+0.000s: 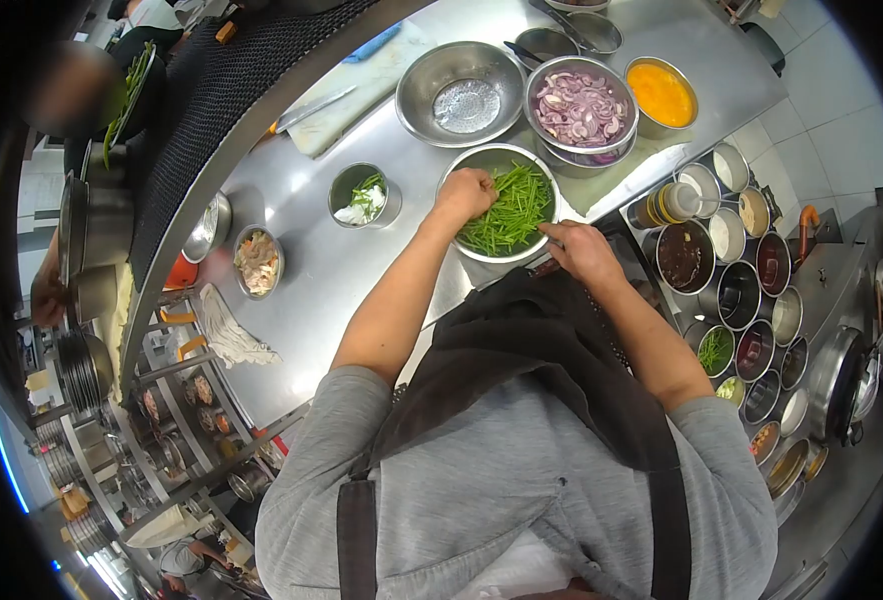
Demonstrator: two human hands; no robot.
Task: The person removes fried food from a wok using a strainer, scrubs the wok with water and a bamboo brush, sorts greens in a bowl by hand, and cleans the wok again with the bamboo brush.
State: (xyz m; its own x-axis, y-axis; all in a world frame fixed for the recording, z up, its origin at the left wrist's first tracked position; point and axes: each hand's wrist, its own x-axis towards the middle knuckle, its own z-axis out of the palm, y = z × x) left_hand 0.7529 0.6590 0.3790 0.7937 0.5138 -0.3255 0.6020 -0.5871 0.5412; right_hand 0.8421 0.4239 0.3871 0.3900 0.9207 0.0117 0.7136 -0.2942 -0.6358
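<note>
Below me on the steel counter is a metal bowl (551,172) heaped with cut green stalks (506,212), chive-like in look. My left hand (466,196) reaches over its left rim, with the fingers curled closed on some of the stalks. At the right rim my right hand (583,250) is closed, thumb and fingertips pinched at the bowl's edge. A small steel pot (389,208) to the left holds a white substance and a few green pieces. Sliced purple onions (581,108) fill a bowl behind the greens.
A wide steel bowl (416,95) and a bowl of orange-yellow liquid (661,92) stand at the back. A knife (316,108) lies on a cutting board (346,105). Several sauce pots (683,255) crowd the right. A cloth (226,330) and a meat bowl (259,262) sit left. Another person's hand (49,295) shows far left.
</note>
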